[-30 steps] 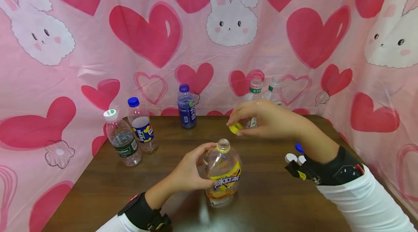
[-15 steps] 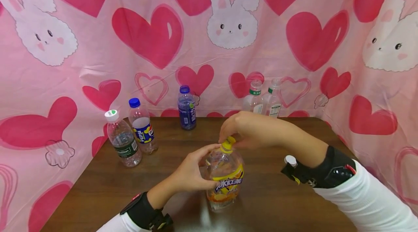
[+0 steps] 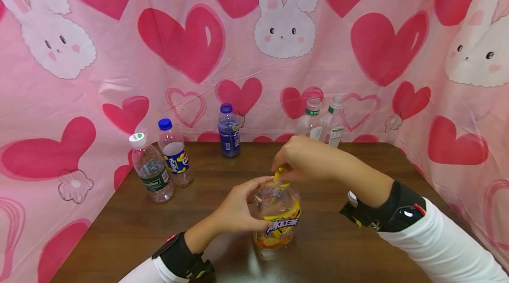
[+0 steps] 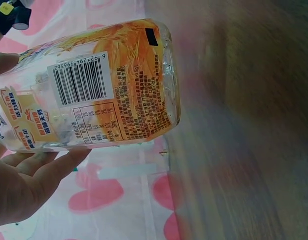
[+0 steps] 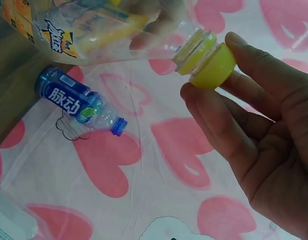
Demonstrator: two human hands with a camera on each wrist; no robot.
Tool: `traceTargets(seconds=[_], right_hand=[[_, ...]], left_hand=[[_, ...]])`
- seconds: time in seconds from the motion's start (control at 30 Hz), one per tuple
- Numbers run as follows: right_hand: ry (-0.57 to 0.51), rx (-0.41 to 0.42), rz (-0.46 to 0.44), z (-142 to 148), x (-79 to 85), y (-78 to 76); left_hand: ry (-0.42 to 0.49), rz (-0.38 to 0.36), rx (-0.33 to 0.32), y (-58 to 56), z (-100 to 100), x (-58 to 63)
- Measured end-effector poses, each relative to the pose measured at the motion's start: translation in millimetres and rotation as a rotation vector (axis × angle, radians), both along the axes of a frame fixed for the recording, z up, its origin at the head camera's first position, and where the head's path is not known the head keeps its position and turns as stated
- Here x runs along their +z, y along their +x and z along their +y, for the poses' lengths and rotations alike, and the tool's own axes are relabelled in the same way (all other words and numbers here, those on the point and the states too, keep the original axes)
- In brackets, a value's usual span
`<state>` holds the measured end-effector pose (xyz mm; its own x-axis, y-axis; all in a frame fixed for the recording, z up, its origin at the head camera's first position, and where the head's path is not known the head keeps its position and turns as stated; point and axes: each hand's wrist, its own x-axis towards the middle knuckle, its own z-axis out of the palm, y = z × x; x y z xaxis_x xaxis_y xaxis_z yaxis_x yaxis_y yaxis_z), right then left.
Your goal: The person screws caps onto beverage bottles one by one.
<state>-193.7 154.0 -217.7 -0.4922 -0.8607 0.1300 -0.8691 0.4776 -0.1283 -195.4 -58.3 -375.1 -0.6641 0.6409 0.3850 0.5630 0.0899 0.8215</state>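
Observation:
A clear iced-tea bottle (image 3: 283, 223) with a yellow and orange label stands on the table in the head view. My left hand (image 3: 240, 210) grips its side, the thumb in front. In the left wrist view, the bottle's barcode side (image 4: 84, 80) shows between thumb and fingers. My right hand (image 3: 304, 159) is over the bottle's top and pinches a yellow cap (image 3: 281, 176). From the right wrist view, the cap (image 5: 213, 67) sits at the bottle's mouth, held between thumb and fingertips. Fingers partly hide the cap in the head view.
At the left stand a white-capped bottle (image 3: 153, 174) and a blue-capped Pepsi bottle (image 3: 175, 159). A blue-labelled bottle (image 3: 229, 135) is at the back. Two clear bottles with green neck bands, one of them this bottle (image 3: 335, 126), stand behind my right hand. A white cap (image 3: 352, 197) shows by the right wrist.
My right hand has brought the yellow cap down and left onto the bottle's mouth, and its fingers have shifted round the cap. The left hand and the bottle have moved slightly right.

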Motion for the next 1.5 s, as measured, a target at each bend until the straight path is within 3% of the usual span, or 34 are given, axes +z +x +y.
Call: traceTargets(seconds=[0.33, 0.6, 0.73, 0.87, 1.03, 1.33, 1.5], right_hand=[[0.013, -0.087, 0.018, 4, 0.1, -1.0], [-0.044, 0.075, -0.148, 14, 1.6, -5.3], [-0.036, 0.069, -0.088, 11, -5.2, -6.0], [-0.031, 0.001, -0.016, 7, -10.9, -4.9], [-0.017, -0.051, 0.011, 6, -13.2, -2.9], [-0.078, 0.089, -0.191, 21, -7.5, -4.6], [-0.08, 0.087, -0.168, 18, -10.7, -4.2]], left_hand=[[0.011, -0.011, -0.013, -2.9, 1, -4.0], [-0.01, -0.023, 0.005, -1.4, 0, -2.3], [-0.01, -0.024, -0.001, 0.0, 2, -2.2], [0.006, -0.029, -0.017, 1.0, 3, -2.7], [0.003, -0.033, -0.01, 1.4, 4, -2.8], [-0.033, -0.038, 0.019, 3.1, 2, -2.7], [-0.021, -0.026, 0.014, 2.7, 3, -2.8]])
